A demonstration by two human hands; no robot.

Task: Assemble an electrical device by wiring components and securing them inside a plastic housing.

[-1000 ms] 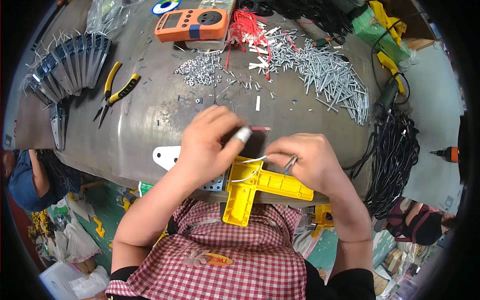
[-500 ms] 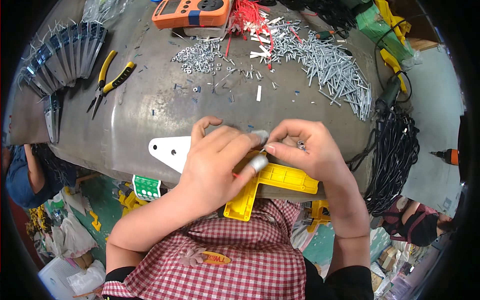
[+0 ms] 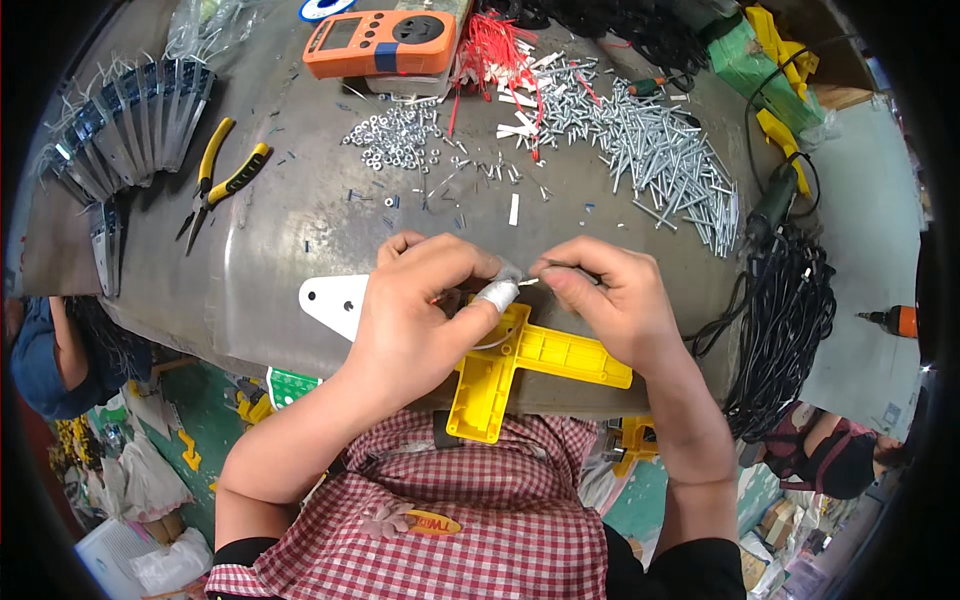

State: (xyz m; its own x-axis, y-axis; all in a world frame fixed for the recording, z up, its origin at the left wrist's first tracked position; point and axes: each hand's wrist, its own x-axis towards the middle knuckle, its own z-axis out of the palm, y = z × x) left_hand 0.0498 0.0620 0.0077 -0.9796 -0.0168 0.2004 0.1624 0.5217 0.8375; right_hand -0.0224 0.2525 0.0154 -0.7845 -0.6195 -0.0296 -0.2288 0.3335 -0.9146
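Over the table's near edge lies a yellow plastic housing half [image 3: 570,355], T-shaped and ribbed inside. My left hand [image 3: 410,315] is above its left part, with thumb and forefinger pinched; both tips wear whitish-grey coverings. From that pinch a thin wire end [image 3: 529,282] with a pale tip points toward my right hand [image 3: 620,305]. The right thumb and forefinger are closed close to this tip, and a thin dark piece shows between them, too small to name. A white tapered plate [image 3: 330,300] with dark holes lies partly under my left hand.
Beyond my hands lie nuts [image 3: 390,135], a heap of long screws [image 3: 670,160], red wires [image 3: 495,50] and an orange multimeter [image 3: 380,43]. Yellow-handled pliers [image 3: 222,180] and a fan of metal-and-blue strips [image 3: 140,110] are left. Black cables [image 3: 785,330] hang at the right edge.
My hands have drawn slightly apart, baring the wire tip between them. The right fingers have closed in more, and the metal bit seen in that hand no longer shows.
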